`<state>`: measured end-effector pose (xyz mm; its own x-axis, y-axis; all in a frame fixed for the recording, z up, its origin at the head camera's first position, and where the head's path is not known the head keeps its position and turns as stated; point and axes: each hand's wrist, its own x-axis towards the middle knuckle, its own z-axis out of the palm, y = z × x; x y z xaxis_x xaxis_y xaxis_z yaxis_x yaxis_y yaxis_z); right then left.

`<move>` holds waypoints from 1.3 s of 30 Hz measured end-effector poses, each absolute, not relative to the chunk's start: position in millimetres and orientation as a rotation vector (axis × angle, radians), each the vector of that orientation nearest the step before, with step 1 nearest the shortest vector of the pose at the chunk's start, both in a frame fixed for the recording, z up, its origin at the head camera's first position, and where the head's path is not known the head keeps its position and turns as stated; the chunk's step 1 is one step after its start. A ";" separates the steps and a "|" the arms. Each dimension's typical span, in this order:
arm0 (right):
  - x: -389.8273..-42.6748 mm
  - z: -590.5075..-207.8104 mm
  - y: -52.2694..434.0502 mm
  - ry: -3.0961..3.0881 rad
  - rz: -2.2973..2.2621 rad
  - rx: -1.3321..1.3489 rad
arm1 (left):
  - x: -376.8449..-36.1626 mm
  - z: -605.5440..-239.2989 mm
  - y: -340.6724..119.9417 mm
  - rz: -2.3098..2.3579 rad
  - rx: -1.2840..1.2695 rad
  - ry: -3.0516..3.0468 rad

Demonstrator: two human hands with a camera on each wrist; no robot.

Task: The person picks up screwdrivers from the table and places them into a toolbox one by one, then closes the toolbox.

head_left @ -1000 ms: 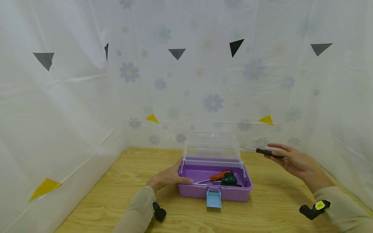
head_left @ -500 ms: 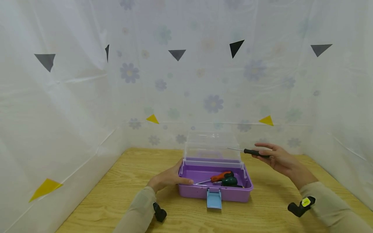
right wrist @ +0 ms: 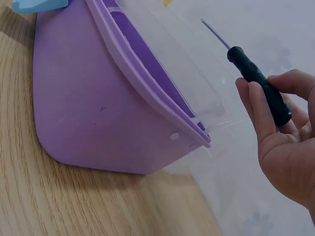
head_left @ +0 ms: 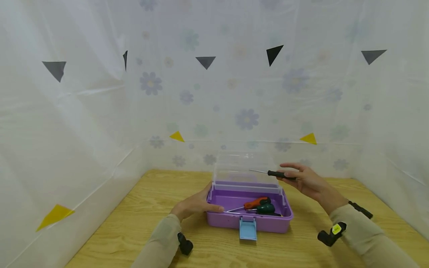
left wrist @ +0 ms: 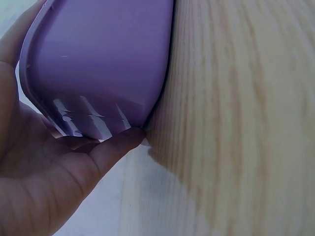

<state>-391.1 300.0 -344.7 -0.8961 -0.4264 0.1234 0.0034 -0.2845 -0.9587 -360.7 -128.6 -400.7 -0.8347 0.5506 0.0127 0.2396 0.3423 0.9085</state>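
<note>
A purple toolbox [head_left: 228, 222] stands on the table with its clear lid [head_left: 244, 163] raised at the back. My left hand [head_left: 192, 206] grips its left end, thumb over the front rim; the left wrist view shows the fingers against the end wall. Above and right of the box, my right hand [head_left: 308, 182] pinches a small screwdriver [right wrist: 261, 81] by its black handle, the thin shaft pointing left over the box. Inside lie a red-and-black screwdriver [head_left: 256, 203] and a dark green-handled screwdriver [head_left: 266, 208]; something dark beneath them is partly hidden.
The box's light blue latch [head_left: 248, 229] hangs down at the front. A wooden table [head_left: 134, 223] spreads around the box. White flowered sheeting [head_left: 214, 93] encloses the back and sides, with black and yellow triangles stuck on it.
My right hand has moved left with the small screwdriver, bringing its shaft from beside the lid to over the box. My left hand keeps its place on the box.
</note>
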 end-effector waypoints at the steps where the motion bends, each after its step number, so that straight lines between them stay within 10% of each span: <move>1: -391.7 -344.8 297.0 1.691 -2.253 -0.527 | -360.6 -400.6 -128.5 1.493 0.707 2.310; 39: -416.1 -336.5 219.3 2.022 -2.006 -0.442 | -360.6 -402.7 -127.4 1.503 0.685 2.305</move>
<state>-416.1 219.3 -336.5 -0.9205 -0.3897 0.0304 -0.0335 0.0012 -0.9994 -360.6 -127.4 -402.7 -0.8395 0.5434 0.0052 0.2238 0.3370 0.9145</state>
